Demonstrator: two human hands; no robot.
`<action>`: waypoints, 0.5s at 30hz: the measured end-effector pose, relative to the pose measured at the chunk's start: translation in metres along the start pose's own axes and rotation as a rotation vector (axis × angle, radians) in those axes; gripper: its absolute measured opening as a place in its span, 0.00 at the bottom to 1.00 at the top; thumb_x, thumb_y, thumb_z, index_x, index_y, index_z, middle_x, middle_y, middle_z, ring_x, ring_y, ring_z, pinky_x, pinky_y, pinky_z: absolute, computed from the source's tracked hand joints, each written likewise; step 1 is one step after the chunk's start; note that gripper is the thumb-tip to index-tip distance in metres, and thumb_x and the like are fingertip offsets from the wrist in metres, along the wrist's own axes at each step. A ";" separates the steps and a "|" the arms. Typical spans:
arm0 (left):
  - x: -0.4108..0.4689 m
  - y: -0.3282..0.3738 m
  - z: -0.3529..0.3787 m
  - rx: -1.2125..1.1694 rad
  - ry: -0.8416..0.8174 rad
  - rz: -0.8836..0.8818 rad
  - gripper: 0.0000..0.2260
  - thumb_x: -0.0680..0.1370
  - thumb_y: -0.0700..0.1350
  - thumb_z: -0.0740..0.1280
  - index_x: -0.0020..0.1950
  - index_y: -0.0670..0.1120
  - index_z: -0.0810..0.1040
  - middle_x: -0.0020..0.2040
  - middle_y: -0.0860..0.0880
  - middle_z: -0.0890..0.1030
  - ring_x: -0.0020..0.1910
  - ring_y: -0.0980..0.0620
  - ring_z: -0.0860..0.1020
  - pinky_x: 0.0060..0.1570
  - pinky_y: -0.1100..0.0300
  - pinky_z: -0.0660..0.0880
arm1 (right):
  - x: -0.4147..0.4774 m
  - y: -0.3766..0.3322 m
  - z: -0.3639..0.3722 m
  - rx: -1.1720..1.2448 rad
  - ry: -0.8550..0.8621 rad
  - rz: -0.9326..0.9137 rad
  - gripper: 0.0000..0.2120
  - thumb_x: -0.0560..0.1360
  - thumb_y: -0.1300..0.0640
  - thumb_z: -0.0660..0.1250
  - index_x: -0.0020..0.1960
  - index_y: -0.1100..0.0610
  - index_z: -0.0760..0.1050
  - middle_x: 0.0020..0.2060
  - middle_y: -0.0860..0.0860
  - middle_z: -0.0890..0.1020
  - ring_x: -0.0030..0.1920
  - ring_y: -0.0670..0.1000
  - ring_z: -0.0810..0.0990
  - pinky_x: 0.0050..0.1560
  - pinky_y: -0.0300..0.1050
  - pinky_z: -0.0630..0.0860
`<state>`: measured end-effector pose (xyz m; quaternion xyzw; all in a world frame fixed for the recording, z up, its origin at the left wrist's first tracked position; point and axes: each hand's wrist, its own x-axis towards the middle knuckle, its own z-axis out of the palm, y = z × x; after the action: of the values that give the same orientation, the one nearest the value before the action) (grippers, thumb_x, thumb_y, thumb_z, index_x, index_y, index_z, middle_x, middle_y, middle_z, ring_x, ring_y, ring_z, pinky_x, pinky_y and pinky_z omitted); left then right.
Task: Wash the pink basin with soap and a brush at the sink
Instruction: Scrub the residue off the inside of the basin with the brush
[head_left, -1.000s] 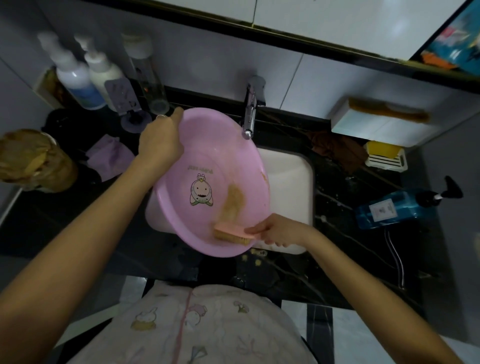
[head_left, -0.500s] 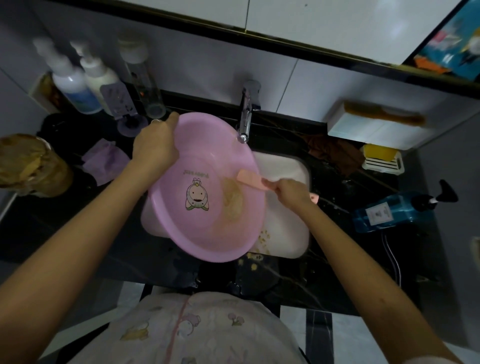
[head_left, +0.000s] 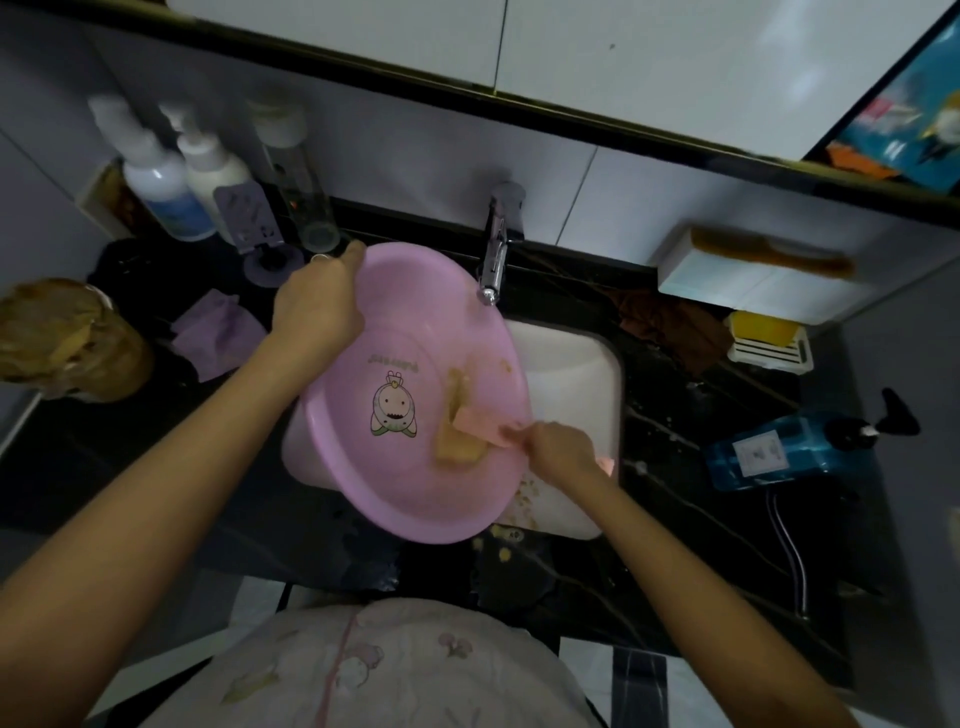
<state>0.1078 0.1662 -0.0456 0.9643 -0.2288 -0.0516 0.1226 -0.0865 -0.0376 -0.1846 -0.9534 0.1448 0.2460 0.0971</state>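
A pink basin (head_left: 395, 483) with a cartoon print is tilted over the white sink (head_left: 576, 374), its inside facing me. My left hand (head_left: 319, 301) grips its upper left rim. My right hand (head_left: 558, 449) grips the handle of a pink brush (head_left: 480, 426), whose bristles press against the basin's inner right wall, where brownish suds smear. The faucet (head_left: 496, 254) hangs just above the basin's far rim.
Two white pump bottles (head_left: 176, 182) and a clear tube stand at the back left. A purple cloth (head_left: 215, 332) lies left of the basin. A blue pump bottle (head_left: 779, 449) lies on the dark counter at right. A yellow soap (head_left: 763, 332) sits in a white dish.
The brush has swept from the basin's lower edge up to its right rim, then back down onto the inner right wall. My left hand keeps its hold on the rim.
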 end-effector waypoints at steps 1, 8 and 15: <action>0.000 0.000 0.000 0.001 0.000 0.001 0.29 0.70 0.31 0.63 0.71 0.44 0.63 0.55 0.34 0.73 0.50 0.32 0.75 0.37 0.51 0.67 | 0.003 -0.001 -0.002 -0.005 0.039 0.010 0.21 0.82 0.44 0.49 0.70 0.50 0.68 0.57 0.56 0.78 0.55 0.57 0.78 0.48 0.46 0.70; 0.000 -0.001 0.000 0.009 -0.025 -0.011 0.29 0.71 0.31 0.63 0.71 0.45 0.62 0.56 0.34 0.73 0.52 0.32 0.75 0.39 0.50 0.67 | 0.038 0.006 -0.024 -0.078 0.137 0.018 0.21 0.82 0.51 0.52 0.74 0.42 0.58 0.55 0.55 0.75 0.50 0.57 0.78 0.45 0.48 0.73; -0.001 0.002 -0.001 0.001 -0.019 -0.002 0.29 0.71 0.31 0.63 0.71 0.44 0.62 0.55 0.34 0.73 0.51 0.33 0.75 0.37 0.50 0.66 | 0.053 0.011 -0.047 -0.204 0.222 -0.020 0.22 0.82 0.51 0.53 0.74 0.40 0.57 0.55 0.56 0.74 0.50 0.59 0.78 0.43 0.49 0.71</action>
<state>0.1060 0.1650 -0.0438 0.9642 -0.2288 -0.0609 0.1197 -0.0246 -0.0717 -0.1720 -0.9811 0.1194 0.1516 -0.0145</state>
